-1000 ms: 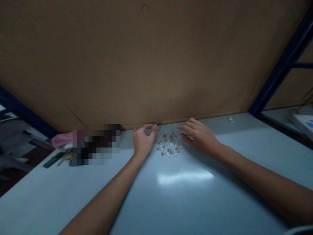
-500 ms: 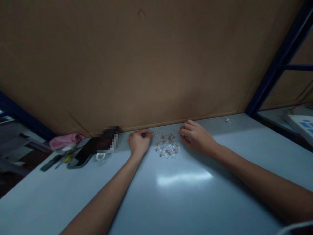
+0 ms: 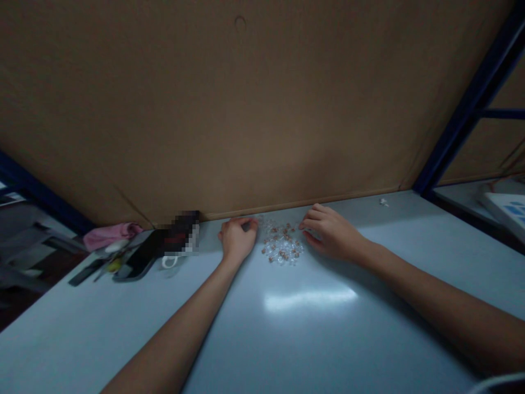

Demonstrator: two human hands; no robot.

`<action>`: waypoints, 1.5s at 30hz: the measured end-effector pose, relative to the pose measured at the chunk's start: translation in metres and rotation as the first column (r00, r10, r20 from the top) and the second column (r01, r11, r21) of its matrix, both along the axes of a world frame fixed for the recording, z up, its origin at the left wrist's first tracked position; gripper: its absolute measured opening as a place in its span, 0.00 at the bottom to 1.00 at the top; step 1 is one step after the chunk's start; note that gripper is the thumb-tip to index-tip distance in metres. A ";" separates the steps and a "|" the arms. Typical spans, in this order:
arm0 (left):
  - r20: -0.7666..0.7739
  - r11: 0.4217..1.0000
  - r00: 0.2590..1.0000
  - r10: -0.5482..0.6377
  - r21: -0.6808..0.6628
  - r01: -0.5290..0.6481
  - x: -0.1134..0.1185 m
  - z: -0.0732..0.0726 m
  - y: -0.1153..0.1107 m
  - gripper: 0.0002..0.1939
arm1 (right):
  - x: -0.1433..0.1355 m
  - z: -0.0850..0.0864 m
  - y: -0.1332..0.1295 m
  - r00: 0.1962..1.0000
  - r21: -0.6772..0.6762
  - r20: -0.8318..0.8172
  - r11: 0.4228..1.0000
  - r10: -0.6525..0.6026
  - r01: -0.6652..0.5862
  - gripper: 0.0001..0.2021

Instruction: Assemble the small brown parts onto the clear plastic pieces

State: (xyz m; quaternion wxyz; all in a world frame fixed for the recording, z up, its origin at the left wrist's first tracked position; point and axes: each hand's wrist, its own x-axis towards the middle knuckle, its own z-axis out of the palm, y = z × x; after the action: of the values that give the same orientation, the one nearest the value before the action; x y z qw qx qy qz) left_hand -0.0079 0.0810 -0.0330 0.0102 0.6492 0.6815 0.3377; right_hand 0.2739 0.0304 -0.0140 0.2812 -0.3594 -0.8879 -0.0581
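Pale grey, glossy surface (image 3: 311, 345) set against an upright brown board (image 3: 262, 109); loose heap of small clear pieces with copper-coloured parts (image 3: 283, 249) lies between the two hands, probably to keep it within easy reach of both. Left hand (image 3: 239, 239) curls beside the heap's back left edge, thumb and index drawn together; right hand (image 3: 330, 231) bends loosely, fingertips just beside its right edge. Cannot tell whether either hand's fingers grasp a piece.

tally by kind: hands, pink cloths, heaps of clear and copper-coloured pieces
Hands, left hand and right hand: 2
Pink cloth: 1
Heap of clear and copper-coloured pieces, too small to count singly: 1
Total: 4
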 end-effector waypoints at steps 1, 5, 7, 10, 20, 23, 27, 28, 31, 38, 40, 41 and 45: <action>0.019 1.000 1.000 0.002 0.014 -0.002 0.000 0.000 0.000 0.15 | -0.001 0.001 -0.002 1.000 -0.036 -0.011 0.999 0.027 -0.027 0.09; 0.103 0.991 0.994 -0.024 0.133 0.010 0.003 0.004 -0.004 0.13 | -0.006 0.004 -0.012 0.994 -0.192 -0.079 0.977 0.079 -0.093 0.09; 0.110 0.973 0.989 -0.096 0.221 0.069 0.007 0.006 -0.007 0.11 | -0.007 0.004 -0.015 0.992 -0.231 -0.098 0.968 0.080 -0.101 0.09; 0.068 0.914 0.964 -0.257 0.341 0.219 0.017 0.009 -0.016 0.07 | -0.007 0.002 -0.015 0.993 -0.243 -0.091 0.965 0.081 -0.101 0.11; -0.113 0.747 0.833 -0.541 0.390 0.538 0.040 0.016 -0.044 0.06 | -0.005 -0.002 -0.012 0.994 -0.279 -0.086 0.956 0.066 -0.087 0.06; -0.123 0.729 0.811 -0.571 0.379 0.571 0.041 0.017 -0.045 0.07 | -0.003 -0.003 -0.009 0.993 -0.290 -0.110 0.954 0.039 -0.070 0.07; -0.114 0.705 0.771 -0.626 0.339 0.623 0.045 0.021 -0.052 0.08 | -0.002 -0.001 -0.007 0.987 -0.169 -0.161 0.985 -0.001 -0.027 0.09; -0.098 0.699 0.758 -0.645 0.325 0.637 0.047 0.023 -0.055 0.08 | -0.002 0.000 -0.007 0.983 -0.125 -0.186 0.992 0.001 -0.024 0.10; -0.032 0.678 0.718 -0.695 0.303 0.670 0.053 0.026 -0.063 0.09 | -0.006 0.003 -0.010 0.968 -0.017 -0.250 0.999 0.026 -0.031 0.09; 0.066 0.676 0.696 -0.715 0.317 0.665 0.060 0.024 -0.069 0.08 | -0.014 0.007 -0.018 0.966 0.079 -0.253 0.996 0.058 -0.039 0.07; 0.068 0.686 0.706 -0.705 0.315 0.655 0.058 0.021 -0.067 0.08 | -0.014 0.008 -0.019 0.965 0.066 -0.251 0.996 0.075 -0.060 0.09; 0.061 0.691 0.712 -0.700 0.313 0.652 0.057 0.020 -0.065 0.08 | -0.014 0.009 -0.020 0.964 0.056 -0.250 0.995 0.093 -0.081 0.10; -0.004 0.679 0.720 -0.694 0.326 0.658 0.050 0.015 -0.059 0.09 | -0.013 0.008 -0.018 0.959 0.048 -0.253 0.992 0.126 -0.118 0.11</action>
State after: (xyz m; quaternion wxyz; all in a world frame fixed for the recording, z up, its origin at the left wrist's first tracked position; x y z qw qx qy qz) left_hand 0.0424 0.0225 -0.0178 0.0750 0.8269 0.3306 0.4487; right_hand 0.2606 0.0126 -0.0060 0.4022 -0.3037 -0.8637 -0.0083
